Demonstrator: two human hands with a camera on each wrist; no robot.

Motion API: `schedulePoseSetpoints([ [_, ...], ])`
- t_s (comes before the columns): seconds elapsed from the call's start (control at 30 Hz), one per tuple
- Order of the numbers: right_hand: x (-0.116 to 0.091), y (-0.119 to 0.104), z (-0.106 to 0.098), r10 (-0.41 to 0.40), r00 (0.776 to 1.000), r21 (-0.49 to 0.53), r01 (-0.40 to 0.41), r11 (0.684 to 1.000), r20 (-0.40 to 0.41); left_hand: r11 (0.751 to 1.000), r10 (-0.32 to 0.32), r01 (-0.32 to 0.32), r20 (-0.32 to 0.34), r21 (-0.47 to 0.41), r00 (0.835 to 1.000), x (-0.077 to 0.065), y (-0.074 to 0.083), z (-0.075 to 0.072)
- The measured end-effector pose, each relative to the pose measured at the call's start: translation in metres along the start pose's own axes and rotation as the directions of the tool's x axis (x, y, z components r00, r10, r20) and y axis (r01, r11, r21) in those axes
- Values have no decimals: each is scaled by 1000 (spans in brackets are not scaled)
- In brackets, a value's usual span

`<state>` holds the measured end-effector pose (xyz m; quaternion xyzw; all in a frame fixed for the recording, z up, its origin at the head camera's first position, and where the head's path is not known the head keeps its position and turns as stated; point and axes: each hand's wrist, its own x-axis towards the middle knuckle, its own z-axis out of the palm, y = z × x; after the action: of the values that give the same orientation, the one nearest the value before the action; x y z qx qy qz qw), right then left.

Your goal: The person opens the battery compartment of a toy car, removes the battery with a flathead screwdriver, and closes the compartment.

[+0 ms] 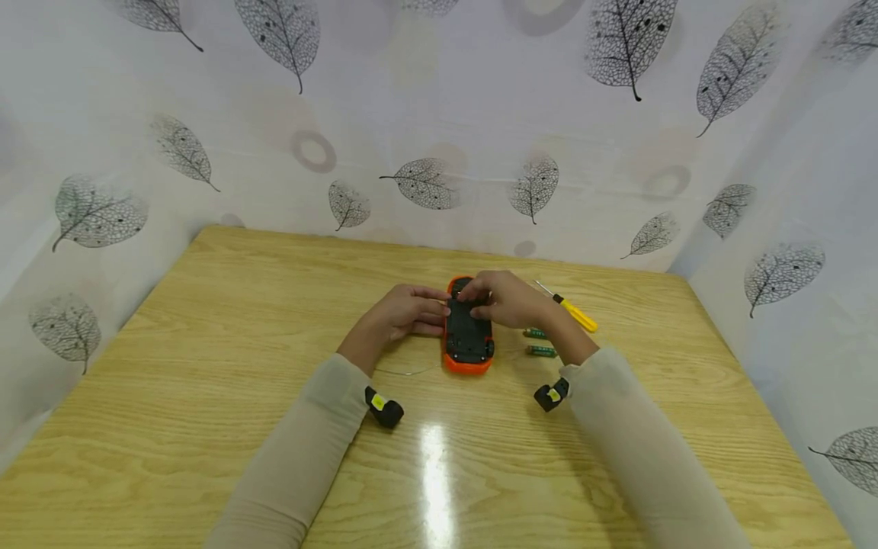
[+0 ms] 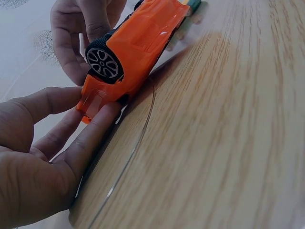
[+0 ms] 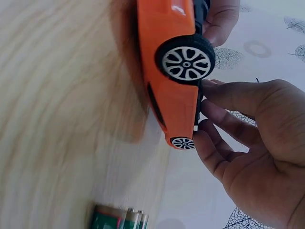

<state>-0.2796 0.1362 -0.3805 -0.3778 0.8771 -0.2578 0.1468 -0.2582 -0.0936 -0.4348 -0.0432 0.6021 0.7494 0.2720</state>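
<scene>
An orange toy car (image 1: 469,368) lies upside down on the table, its black underside (image 1: 468,335) facing up. My left hand (image 1: 408,311) holds the car's left side near its far end, with thumb and fingers against the orange body (image 2: 138,43) in the left wrist view. Over the underside, my right hand (image 1: 509,299) is bent down, its thumb and fingertips touching the black plastic and spaced apart. The right wrist view shows these fingers (image 3: 233,98) between the car's two spoked wheels (image 3: 186,63). Whatever lies directly beneath the fingertips is hidden.
Two green batteries (image 1: 542,351) lie to the right of the car, partly below my right wrist. Behind them is a screwdriver (image 1: 578,313) with a yellow handle. A thin, shiny strand (image 2: 128,162) lies on the wooden table (image 1: 274,305) left of the car. Leaf-patterned cloth (image 1: 425,114) hangs behind.
</scene>
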Motion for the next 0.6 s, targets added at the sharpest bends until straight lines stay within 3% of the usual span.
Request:
schedulePoseSetpoints([
  [0.2, -12, 4, 2, -74, 995, -88, 68, 994, -70, 1000, -4, 4, 1, -1, 1000, 0, 0, 0],
  [0.6, -30, 10, 16, -187, 976, -257, 153, 954, -114, 1000, 0, 0, 3, 3, 1000, 1, -1, -1],
])
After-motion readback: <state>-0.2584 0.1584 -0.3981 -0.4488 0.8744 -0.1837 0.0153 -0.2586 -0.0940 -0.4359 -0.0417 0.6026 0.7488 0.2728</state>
